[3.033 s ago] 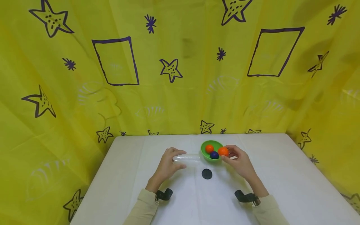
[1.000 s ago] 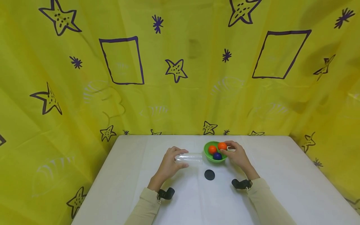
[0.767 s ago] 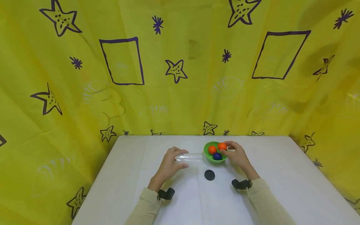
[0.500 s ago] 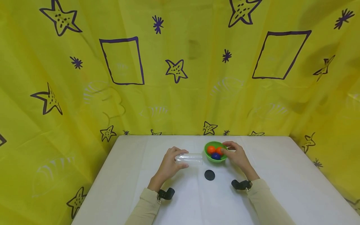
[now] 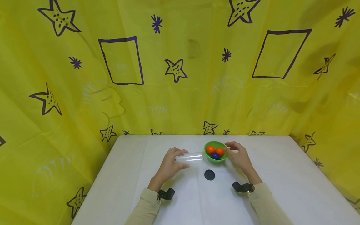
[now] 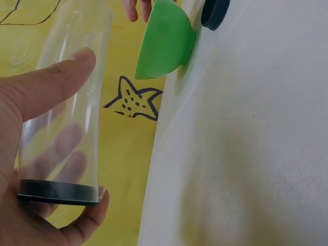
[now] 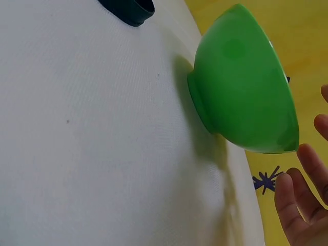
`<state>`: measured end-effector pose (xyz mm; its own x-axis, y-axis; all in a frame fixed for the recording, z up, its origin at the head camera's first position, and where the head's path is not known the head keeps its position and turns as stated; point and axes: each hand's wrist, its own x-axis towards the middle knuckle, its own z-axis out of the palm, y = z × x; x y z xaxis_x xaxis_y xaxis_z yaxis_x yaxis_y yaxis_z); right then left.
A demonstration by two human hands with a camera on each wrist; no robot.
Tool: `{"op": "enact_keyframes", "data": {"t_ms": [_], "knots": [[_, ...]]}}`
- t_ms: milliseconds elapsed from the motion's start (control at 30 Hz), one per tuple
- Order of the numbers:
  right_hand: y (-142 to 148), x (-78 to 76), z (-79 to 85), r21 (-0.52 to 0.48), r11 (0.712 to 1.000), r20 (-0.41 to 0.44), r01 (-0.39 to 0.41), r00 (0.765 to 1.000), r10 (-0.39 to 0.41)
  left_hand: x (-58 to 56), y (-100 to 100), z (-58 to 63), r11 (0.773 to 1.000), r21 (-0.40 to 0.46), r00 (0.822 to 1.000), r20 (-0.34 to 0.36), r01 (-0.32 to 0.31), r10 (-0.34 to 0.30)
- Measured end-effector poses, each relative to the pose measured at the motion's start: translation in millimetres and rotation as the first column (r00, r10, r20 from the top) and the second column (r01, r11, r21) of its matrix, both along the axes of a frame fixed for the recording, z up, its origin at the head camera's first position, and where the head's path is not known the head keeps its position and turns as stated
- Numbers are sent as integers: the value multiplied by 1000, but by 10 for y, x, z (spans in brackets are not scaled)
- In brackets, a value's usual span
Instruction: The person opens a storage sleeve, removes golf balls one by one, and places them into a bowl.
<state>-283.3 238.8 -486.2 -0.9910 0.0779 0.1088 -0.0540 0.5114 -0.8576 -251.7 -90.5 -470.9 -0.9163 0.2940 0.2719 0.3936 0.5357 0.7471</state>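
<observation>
My left hand holds a clear plastic tube lying level, its far end pointing at the green bowl. The left wrist view shows thumb and fingers wrapped round the tube, which has a black cap at the palm end and no balls inside. Two orange balls, one on the left and one on the right, sit in the bowl with a dark blue ball. At the bowl's right rim is my right hand, fingers loosely bent and holding nothing; in the right wrist view its fingertips are right by the rim.
A round black lid lies on the white table in front of the bowl. Yellow cloth with drawn stars hangs behind the table's back edge. Both wrists wear a black camera, such as the right one.
My right hand brought an orange ball over the bowl, let it go among the other balls, then drew back slightly to the right. The left hand keeps its grip on the tube.
</observation>
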Motion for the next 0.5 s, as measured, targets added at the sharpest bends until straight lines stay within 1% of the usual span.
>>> {"op": "enact_keyframes", "data": {"t_ms": [133, 300, 500], "knots": [[-18, 87, 64, 12, 1000, -17, 6, 1000, -6, 2, 10, 2, 1000, -10, 1000, 4, 5, -5], [-52, 199, 135, 13, 1000, -35, -5, 999, 6, 3, 17, -13, 1000, -22, 1000, 4, 7, -7], [-94, 305, 151, 56, 998, -61, -17, 998, 21, 9, 33, -52, 999, -39, 1000, 10, 0, 1]]}}
